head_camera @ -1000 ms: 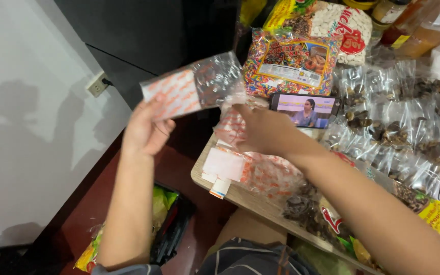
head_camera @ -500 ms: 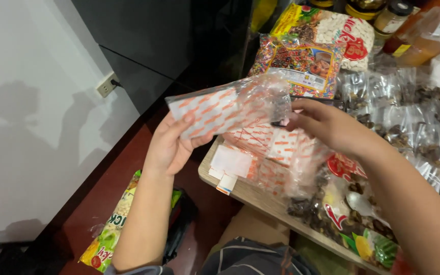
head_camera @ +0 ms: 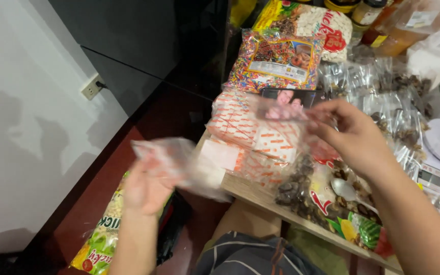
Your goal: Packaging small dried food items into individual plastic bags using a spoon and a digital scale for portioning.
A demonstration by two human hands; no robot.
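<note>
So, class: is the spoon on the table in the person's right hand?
No: the spoon lies on the table among the packets, below the right hand, which pinches a clear plastic bag instead.

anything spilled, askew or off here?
Nothing clearly spilled. One oddity: a green-and-yellow snack bag lies on the floor beside the table, away from the packets stacked on top. The left hand holds a clear plastic bag; it is too blurred to judge damage.
</note>
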